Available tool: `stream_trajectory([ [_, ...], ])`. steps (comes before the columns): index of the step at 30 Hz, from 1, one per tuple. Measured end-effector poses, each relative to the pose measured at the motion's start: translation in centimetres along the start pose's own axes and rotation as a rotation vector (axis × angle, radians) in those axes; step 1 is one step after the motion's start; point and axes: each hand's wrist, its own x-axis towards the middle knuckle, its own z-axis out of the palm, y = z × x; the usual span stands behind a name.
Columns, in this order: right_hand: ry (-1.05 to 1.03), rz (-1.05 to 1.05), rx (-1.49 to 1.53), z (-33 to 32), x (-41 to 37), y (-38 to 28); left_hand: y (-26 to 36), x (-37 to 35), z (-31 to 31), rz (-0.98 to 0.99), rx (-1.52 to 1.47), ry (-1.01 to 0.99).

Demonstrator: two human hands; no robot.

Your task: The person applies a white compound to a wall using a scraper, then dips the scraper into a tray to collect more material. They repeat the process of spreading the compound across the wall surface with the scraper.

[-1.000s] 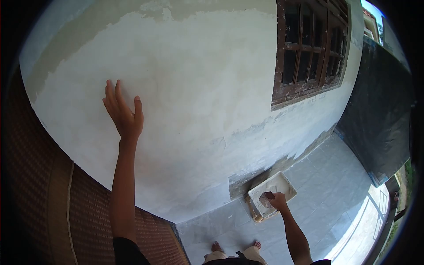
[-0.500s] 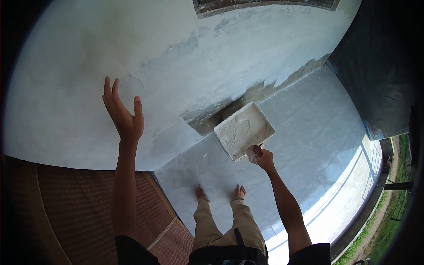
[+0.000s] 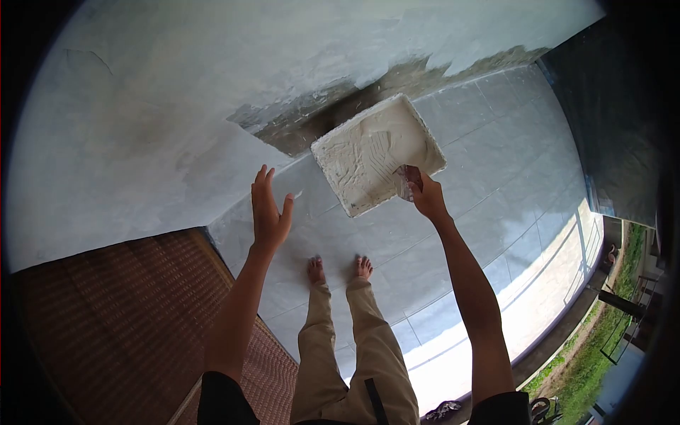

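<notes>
My right hand grips a putty knife with a reddish-brown part and a plaster-smeared blade. Its blade overlaps the near right edge of a shallow rectangular tray in this view. Off-white filler paste, marked with ridges and swipes, is spread inside the tray, which is on the floor close to the wall. My left hand is raised to the left of the tray, its fingers stretched and thumb apart, holding nothing.
A whitish wall with a rough bare strip along its foot rises ahead. Grey tiled floor lies under my bare feet. Brown woven matting is at left; a dark sheet hangs at right, with sunlit floor and grass beyond.
My view has tilted down and the tray appears higher and larger. My left hand has come down from in front of the wall toward the tray; my right hand still holds the putty knife there.
</notes>
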Motion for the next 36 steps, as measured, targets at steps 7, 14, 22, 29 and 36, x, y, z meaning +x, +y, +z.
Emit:
stream_trajectory([
  [7, -0.128, -0.058, -0.248, 0.3, 5.3, 2.5, -3.7, -4.4, 10.7, -0.114, -0.183, -0.09],
  [14, -0.184, -0.272, -0.265, 1.9, 9.4, 5.1, -5.1, -5.0, 16.8, -0.119, -0.265, -0.131],
  [22, -0.22, -0.374, -0.436, 2.4, 8.9, 4.3, -5.3, -5.2, 21.8, -0.19, -0.377, -0.189],
  [29, -0.27, -0.412, -0.468, 2.0, 7.3, 5.3, -5.3, -5.3, 22.1, -0.175, -0.37, -0.191],
  [36, -0.535, -0.332, -0.57, 1.8, 8.2, 4.8, -5.5, -5.2, 22.0, -0.188, -0.347, -0.23],
])
